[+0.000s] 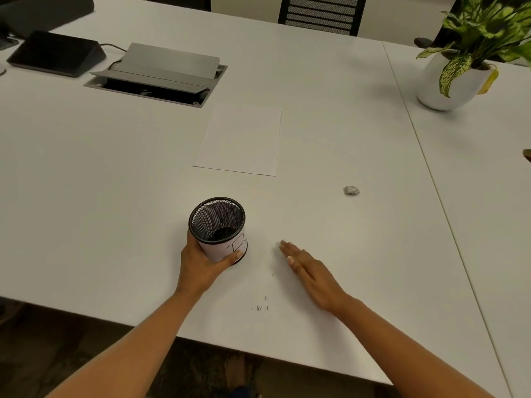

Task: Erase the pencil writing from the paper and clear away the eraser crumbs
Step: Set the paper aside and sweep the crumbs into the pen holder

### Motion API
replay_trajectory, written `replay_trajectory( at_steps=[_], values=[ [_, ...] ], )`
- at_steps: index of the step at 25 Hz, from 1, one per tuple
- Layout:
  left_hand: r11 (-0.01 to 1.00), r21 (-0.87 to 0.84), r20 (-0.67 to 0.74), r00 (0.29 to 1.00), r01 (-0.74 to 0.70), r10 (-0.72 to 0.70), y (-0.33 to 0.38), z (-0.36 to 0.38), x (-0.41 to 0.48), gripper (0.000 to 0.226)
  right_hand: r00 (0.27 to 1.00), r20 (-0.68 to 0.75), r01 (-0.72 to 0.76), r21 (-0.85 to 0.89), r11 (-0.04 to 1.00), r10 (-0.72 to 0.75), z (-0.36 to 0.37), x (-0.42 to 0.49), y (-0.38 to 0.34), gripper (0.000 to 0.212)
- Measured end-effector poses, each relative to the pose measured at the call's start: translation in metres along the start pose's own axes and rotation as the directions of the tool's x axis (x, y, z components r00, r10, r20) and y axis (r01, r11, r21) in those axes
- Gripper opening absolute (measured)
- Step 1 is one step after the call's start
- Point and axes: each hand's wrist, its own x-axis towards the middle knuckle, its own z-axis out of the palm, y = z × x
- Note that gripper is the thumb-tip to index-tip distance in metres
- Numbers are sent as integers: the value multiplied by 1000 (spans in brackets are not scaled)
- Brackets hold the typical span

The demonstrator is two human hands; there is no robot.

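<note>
A white sheet of paper (241,139) lies flat on the table's middle, and no writing shows on it. A small grey eraser (351,190) rests to its lower right. My left hand (201,264) grips a black mesh cup (219,228) wrapped in white paper, standing on the table with dark crumbs inside. My right hand (309,270) lies flat on the table to the right of the cup, fingers straight and together, holding nothing. A few dark eraser crumbs (260,308) lie near the front edge between my arms.
The white table (344,124) has a seam on the right. A potted plant (457,73) stands at the far right. An open cable hatch (156,76) and a black device (56,53) sit at the far left. A chair (320,14) stands behind the table.
</note>
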Motion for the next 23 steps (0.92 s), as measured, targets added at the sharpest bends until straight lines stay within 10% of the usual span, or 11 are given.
replay_trajectory(
  at_steps=[4,8,10,13,16,23],
  values=[
    [1000,-9,-11,1000,16,-16,-1,-4,-16,94,974,196,198,-465,863,-117,33,-9,1,51],
    [1000,-15,-4,1000,23,-23,0,-11,-25,90,930,312,229,-69,971,-197,40,-32,-6,42],
    [999,-23,14,999,35,-34,1,-14,-28,91,987,132,70,145,987,-90,27,-29,-8,35],
    [999,-28,42,998,43,-42,2,-19,-38,91,996,-77,-53,9,999,54,18,-21,-7,40],
    [997,-44,81,995,57,-54,2,-28,-50,90,998,63,45,-260,965,-29,42,-31,-5,43],
    [997,-59,175,983,58,-47,5,-52,-89,84,999,4,-53,60,997,53,50,-52,-19,40]
  ],
)
